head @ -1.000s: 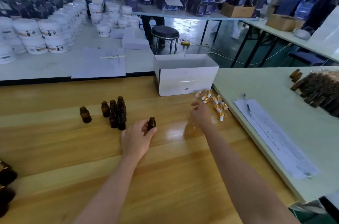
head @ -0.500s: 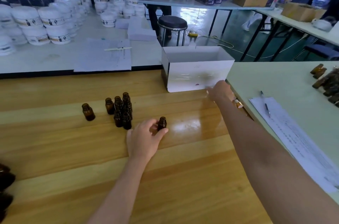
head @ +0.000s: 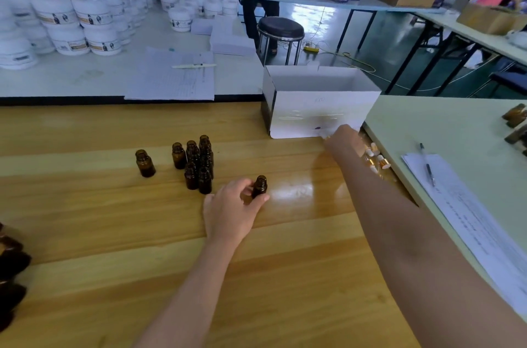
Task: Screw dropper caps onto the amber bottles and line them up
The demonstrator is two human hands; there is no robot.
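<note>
My left hand [head: 232,210] grips an uncapped amber bottle [head: 259,186] that stands upright on the wooden table [head: 114,219]. To its left stands a cluster of several open amber bottles [head: 198,162], with one lone amber bottle [head: 145,163] further left. My right hand [head: 343,139] reaches far forward to the foot of the white box [head: 319,110]; its fingertips are at something small and white there, and I cannot tell whether they hold it. Several dropper caps [head: 375,158] with white bulbs and gold collars lie just right of my right wrist.
A pale green table [head: 445,125] adjoins on the right, carrying a sheet of paper [head: 470,219], a pen [head: 427,163] and more amber bottles [head: 514,116] at the far edge. Dark bottles [head: 10,262] sit at the left edge. White jars [head: 71,25] fill the far table.
My right hand has moved from the dropper caps forward to the base of the white box. My left hand has kept its grip on the bottle.
</note>
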